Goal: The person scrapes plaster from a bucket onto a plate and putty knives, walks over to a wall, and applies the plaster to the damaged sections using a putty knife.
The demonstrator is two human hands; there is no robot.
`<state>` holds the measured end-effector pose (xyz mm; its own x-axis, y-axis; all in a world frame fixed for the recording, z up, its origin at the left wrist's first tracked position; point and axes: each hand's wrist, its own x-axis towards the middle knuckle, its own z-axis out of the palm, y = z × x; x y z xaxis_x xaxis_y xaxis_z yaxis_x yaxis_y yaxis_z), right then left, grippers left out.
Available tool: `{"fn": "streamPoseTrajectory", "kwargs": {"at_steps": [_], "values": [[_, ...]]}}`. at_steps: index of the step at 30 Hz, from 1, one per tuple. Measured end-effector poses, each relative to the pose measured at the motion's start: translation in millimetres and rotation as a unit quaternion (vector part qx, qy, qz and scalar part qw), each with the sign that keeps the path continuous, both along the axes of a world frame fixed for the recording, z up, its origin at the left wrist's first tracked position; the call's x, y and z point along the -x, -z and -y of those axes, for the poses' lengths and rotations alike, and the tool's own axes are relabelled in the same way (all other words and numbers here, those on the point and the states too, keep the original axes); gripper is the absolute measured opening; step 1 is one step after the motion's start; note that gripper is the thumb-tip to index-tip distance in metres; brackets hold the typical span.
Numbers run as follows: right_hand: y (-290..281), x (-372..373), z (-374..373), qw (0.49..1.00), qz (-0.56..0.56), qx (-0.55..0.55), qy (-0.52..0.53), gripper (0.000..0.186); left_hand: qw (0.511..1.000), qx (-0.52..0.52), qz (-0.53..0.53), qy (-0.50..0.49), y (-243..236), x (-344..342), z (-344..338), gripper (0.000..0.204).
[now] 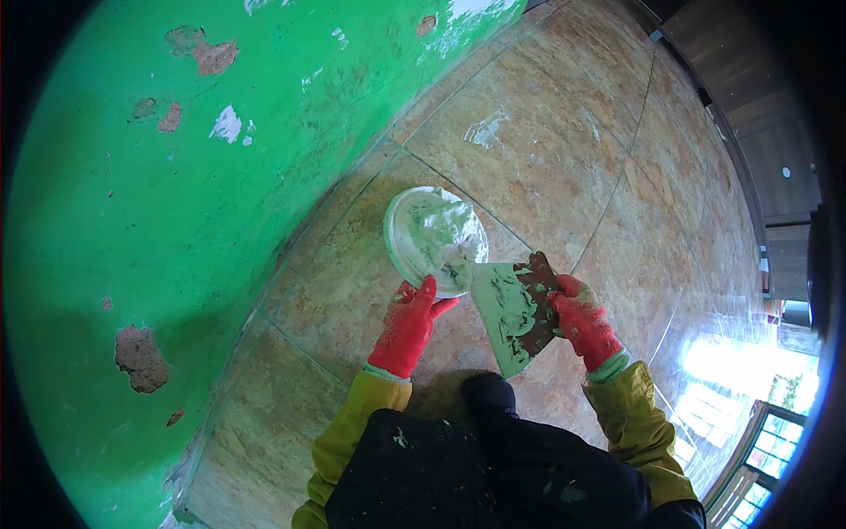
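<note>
My left hand [405,328], in a red glove, grips the near edge of a round white plastic lid [395,240], its thumb on the rim. A wet, whitish heap of putty [443,227] lies on the lid. In my right hand [584,324], also red-gloved, is a wide putty knife [504,319], held by its dark brown back edge. Pale putty coats much of its blade. One corner of the blade meets or overlaps the right rim of the lid; I cannot tell whether they touch.
A green wall [256,159] with chipped patches [141,359] and white smears rises on the left. Brown stone-look tiles [608,212] cover the floor, with a white smudge [486,129] ahead. My dark shoe [487,392] is below. Dark furniture [767,132] and a bright window [775,441] stand right.
</note>
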<state>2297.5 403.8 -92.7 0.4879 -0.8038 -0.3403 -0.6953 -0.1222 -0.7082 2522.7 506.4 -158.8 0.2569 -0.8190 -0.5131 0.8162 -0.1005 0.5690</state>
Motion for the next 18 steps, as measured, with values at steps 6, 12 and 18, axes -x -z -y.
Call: {"fn": "streamPoseTrajectory", "kwargs": {"at_steps": [6,12,18], "values": [[20,13,1,0.999,0.037,-0.021,-0.005,0.028,0.999,-0.003,-0.001,0.050,0,-12,1,0.032],[15,0,4,0.981,0.107,-0.131,0.094,0.030,0.998,0.011,0.010,0.054,-1,-16,-4,0.027],[5,-4,2,0.967,0.147,-0.152,0.139,0.035,0.999,0.001,0.001,0.054,3,-14,-3,0.025]]}}
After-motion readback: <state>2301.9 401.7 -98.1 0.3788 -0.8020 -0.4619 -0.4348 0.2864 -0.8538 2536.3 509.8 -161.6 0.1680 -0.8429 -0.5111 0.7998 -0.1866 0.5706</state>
